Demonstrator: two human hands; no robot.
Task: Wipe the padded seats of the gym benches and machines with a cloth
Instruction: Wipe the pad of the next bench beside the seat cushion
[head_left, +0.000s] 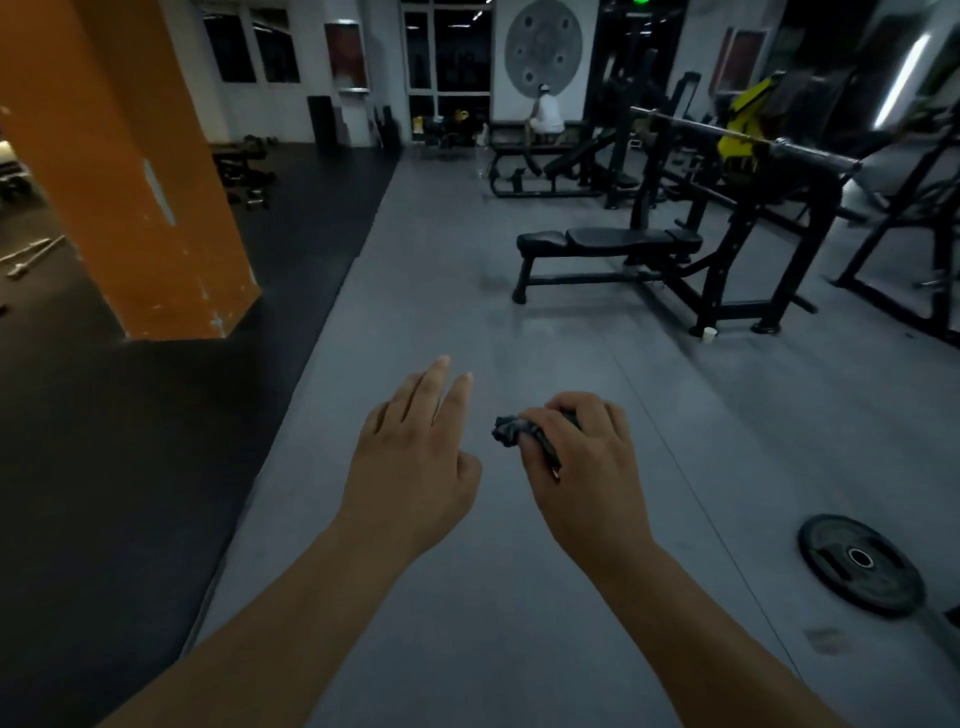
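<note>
Right hand (582, 457) tight around cloth (511, 428), left hand (415, 457) spread; bench (613, 240) ahead, weight plate (860, 564) nearby

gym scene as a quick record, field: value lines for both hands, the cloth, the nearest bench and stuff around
left hand: open, fingers straight, empty
right hand: grips the cloth
cloth: dark, bunched, poking out of the fist
bench: black, padded, flat, ahead right, neither hand on it
barbell: racked above the bench's far end
weight plate: flat on the floor, right
cup: white, on floor by bench frame
pillar: orange, left
person: seated far back
</note>
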